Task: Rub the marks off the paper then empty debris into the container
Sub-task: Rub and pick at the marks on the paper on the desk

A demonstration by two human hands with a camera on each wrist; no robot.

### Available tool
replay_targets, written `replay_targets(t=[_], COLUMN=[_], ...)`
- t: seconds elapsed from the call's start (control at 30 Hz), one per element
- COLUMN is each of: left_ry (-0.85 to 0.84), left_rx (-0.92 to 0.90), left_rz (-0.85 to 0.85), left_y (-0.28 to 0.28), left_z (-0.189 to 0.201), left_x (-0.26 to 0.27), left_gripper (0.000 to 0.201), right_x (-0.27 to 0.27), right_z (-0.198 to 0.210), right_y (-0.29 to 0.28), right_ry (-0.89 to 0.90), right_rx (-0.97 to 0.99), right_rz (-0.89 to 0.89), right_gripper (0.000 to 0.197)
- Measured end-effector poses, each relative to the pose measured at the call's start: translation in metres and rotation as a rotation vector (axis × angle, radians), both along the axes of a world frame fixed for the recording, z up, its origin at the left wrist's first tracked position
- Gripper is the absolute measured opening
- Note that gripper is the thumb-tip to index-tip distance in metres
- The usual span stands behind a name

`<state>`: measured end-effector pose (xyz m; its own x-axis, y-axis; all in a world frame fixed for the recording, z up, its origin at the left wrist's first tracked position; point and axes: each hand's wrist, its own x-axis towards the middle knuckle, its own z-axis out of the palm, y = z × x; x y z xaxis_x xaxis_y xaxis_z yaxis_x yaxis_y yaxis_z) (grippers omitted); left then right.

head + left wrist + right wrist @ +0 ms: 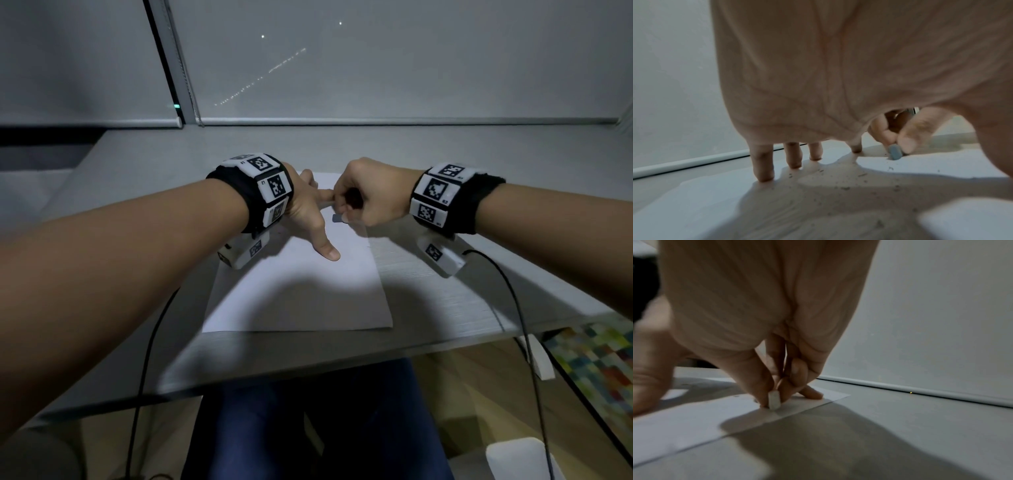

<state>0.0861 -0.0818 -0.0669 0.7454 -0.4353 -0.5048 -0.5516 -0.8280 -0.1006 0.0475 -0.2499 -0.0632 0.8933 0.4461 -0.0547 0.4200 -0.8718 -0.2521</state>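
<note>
On the desk (445, 284) the left hand (310, 212) spreads flat, pinning the paper (298, 294); the right hand (368, 198) pinches the eraser (895, 152) at its far right. Hard rubbing could crease it and scatter crumbs (844, 188).

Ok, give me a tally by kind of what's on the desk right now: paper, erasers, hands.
Sheets of white paper: 1
Small grey-blue erasers: 1
Hands: 2, left hand pressing the sheet, right hand pinching the eraser
Total: 4
</note>
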Motion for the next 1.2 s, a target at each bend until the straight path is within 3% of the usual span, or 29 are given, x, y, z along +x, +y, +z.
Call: replay_targets(t=[0.17, 0.4, 0.57, 0.77, 0.87, 1.07, 1.2], left_ry=[-0.021, -0.031, -0.012, -0.061, -0.06, -0.101, -0.049], left_rx=[-0.006, 0.0, -0.03, -0.12, -0.139, -0.26, -0.218], left_rz=[-0.011, -0.016, 0.003, -0.019, -0.001, -0.064, -0.079], left_y=[0.001, 0.002, 0.003, 0.016, 0.025, 0.027, 0.027], left_z=[0.001, 0.002, 0.004, -0.001, 0.005, 0.0, 0.002], left_x=[-0.001, -0.003, -0.006, -0.009, -0.013, -0.004, -0.005], left_gripper=[0.147, 0.149, 0.146, 0.154, 0.148, 0.106, 0.109], right_x=[-0.015, -0.003, -0.028, 0.009, 0.014, 0.018, 0.019], right_z=[0.003, -0.001, 0.003, 0.012, 0.004, -0.008, -0.007], right_y=[-0.003, -0.004, 0.0, -0.013, -0.009, 0.001, 0.005], right_ry=[0.13, 0.005, 0.136, -0.076, -0.072, -0.057, -0.068], right_rx=[0.004, 0.024, 0.009, 0.072, 0.047, 0.053, 0.071], right_rz=[0.062, -0.008, 0.083, -0.135, -0.17, -0.152, -0.15], right_gripper=[0.007, 0.011, 0.009, 0.011, 0.009, 0.011, 0.007])
